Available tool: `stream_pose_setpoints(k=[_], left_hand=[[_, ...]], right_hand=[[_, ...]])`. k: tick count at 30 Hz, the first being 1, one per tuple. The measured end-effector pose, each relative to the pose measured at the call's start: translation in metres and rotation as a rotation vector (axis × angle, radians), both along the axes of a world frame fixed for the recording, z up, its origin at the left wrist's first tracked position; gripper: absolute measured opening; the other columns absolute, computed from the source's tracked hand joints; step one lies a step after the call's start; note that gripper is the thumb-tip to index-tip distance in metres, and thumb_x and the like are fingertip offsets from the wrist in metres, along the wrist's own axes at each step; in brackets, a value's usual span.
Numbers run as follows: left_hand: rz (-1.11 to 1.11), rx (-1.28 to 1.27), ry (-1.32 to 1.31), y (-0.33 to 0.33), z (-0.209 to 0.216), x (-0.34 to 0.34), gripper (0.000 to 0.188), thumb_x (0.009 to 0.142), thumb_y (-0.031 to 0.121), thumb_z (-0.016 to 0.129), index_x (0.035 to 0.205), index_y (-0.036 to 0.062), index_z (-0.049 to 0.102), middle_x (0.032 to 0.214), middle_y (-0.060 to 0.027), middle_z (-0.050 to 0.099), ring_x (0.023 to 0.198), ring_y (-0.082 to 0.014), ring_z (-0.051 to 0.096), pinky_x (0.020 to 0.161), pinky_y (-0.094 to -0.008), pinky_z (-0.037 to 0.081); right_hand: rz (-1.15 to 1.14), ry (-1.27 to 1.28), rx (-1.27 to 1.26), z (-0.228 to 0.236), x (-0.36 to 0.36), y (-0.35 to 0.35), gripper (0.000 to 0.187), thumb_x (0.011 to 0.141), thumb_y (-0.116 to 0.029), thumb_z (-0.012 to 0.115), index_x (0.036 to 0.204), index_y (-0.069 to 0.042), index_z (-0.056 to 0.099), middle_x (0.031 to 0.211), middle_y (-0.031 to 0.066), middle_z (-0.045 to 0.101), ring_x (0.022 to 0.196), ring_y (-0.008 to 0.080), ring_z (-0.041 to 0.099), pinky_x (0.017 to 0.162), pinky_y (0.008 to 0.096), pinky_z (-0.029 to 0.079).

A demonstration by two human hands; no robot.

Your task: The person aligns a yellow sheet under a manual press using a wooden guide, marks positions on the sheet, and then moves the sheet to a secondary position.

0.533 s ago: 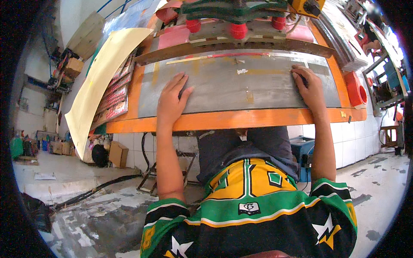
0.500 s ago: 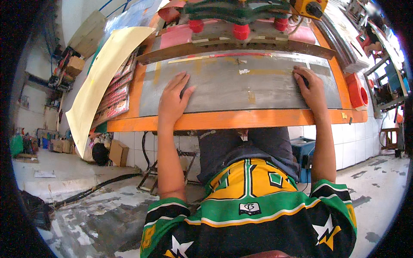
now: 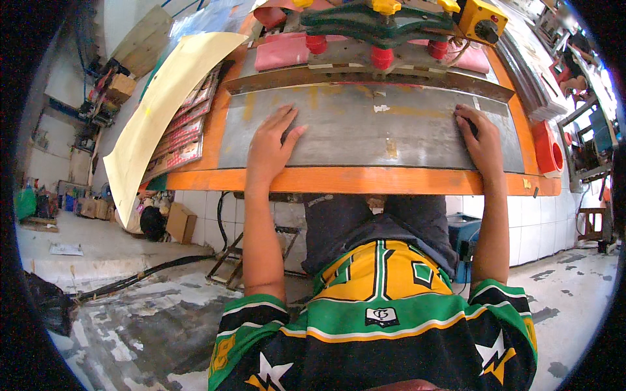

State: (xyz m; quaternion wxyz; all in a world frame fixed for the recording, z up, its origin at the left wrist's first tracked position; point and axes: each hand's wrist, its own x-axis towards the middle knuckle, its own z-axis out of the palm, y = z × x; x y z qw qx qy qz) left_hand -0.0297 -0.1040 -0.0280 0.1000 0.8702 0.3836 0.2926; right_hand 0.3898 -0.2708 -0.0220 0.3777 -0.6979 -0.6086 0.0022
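My left hand [image 3: 274, 142] lies on the left part of a grey metal plate [image 3: 345, 140], fingers stretched forward and thumb apart. Toward the plate's right end rests my right hand [image 3: 481, 138], its fingers a little bent and the thumb apart. Neither hand holds anything. Beyond my fingertips a long brown metal bar [image 3: 404, 79] runs across the plate. Above that bar sits a dark green machine frame [image 3: 385, 26] with red knobs [image 3: 382, 57] under it. An orange table edge [image 3: 365, 180] borders the plate on my side.
A large cream sheet [image 3: 171, 111] leans at the left, over stacked printed sheets [image 3: 189, 124]. Right of the plate is a red ring-shaped object [image 3: 548, 148]. A yellow switch box [image 3: 482, 21] and pink cloth-like pieces [image 3: 282, 52] are at the back.
The view has shifted slightly, putting the table a little farther right. Both hands stay on the plate in nearly the same places. Less of the red and yellow strip beside the bar shows.
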Motion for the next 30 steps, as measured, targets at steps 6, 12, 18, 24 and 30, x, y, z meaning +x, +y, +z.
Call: stream_pose_setpoints(k=[6, 12, 18, 24, 30], left_hand=[[0.009, -0.018, -0.016, -0.0013, 0.0026, 0.0025, 0.046, 0.097, 0.033, 0.065, 0.128, -0.0006, 0.066, 0.139, -0.0189, 0.061, 0.130, -0.0361, 0.056, 0.110, -0.0421, 0.043], [0.037, -0.037, 0.014, -0.0030, 0.0024, 0.0021, 0.046, 0.098, 0.032, 0.065, 0.130, 0.0002, 0.065, 0.141, -0.0184, 0.060, 0.130, -0.0366, 0.056, 0.111, -0.0426, 0.043], [0.021, -0.057, 0.026, -0.0014, 0.0038, 0.0046, 0.045, 0.098, 0.031, 0.064, 0.131, 0.0003, 0.064, 0.142, -0.0182, 0.059, 0.132, -0.0364, 0.055, 0.112, -0.0425, 0.042], [0.002, -0.057, 0.024, 0.0015, 0.0007, 0.0013, 0.044, 0.099, 0.030, 0.063, 0.132, 0.0002, 0.064, 0.143, -0.0182, 0.059, 0.133, -0.0361, 0.054, 0.113, -0.0415, 0.041], [0.001, -0.054, 0.026, 0.0017, 0.0006, 0.0027, 0.045, 0.100, 0.029, 0.063, 0.133, -0.0008, 0.063, 0.143, -0.0196, 0.058, 0.135, -0.0360, 0.053, 0.114, -0.0412, 0.040]], right_hand=[[0.010, 0.036, 0.009, 0.0013, 0.0000, -0.0008, 0.024, 0.098, -0.017, 0.063, 0.112, 0.001, 0.071, 0.121, 0.0194, 0.071, 0.111, 0.0351, 0.068, 0.099, 0.0397, 0.051], [-0.010, -0.022, 0.038, -0.0054, 0.0040, 0.0016, 0.020, 0.096, -0.012, 0.065, 0.110, 0.001, 0.070, 0.119, 0.0172, 0.072, 0.109, 0.0327, 0.069, 0.095, 0.0381, 0.052], [0.010, -0.001, 0.058, -0.0037, 0.0042, 0.0018, 0.024, 0.097, -0.018, 0.065, 0.112, 0.001, 0.071, 0.115, 0.0184, 0.072, 0.108, 0.0357, 0.068, 0.097, 0.0415, 0.052], [0.015, -0.015, 0.034, 0.0010, 0.0015, -0.0012, 0.019, 0.095, -0.012, 0.065, 0.108, 0.000, 0.071, 0.120, 0.0161, 0.071, 0.110, 0.0342, 0.067, 0.097, 0.0400, 0.051], [0.009, -0.008, 0.016, -0.0024, 0.0050, -0.0012, 0.019, 0.095, -0.012, 0.065, 0.108, -0.001, 0.071, 0.122, 0.0161, 0.071, 0.112, 0.0343, 0.067, 0.099, 0.0403, 0.050]])
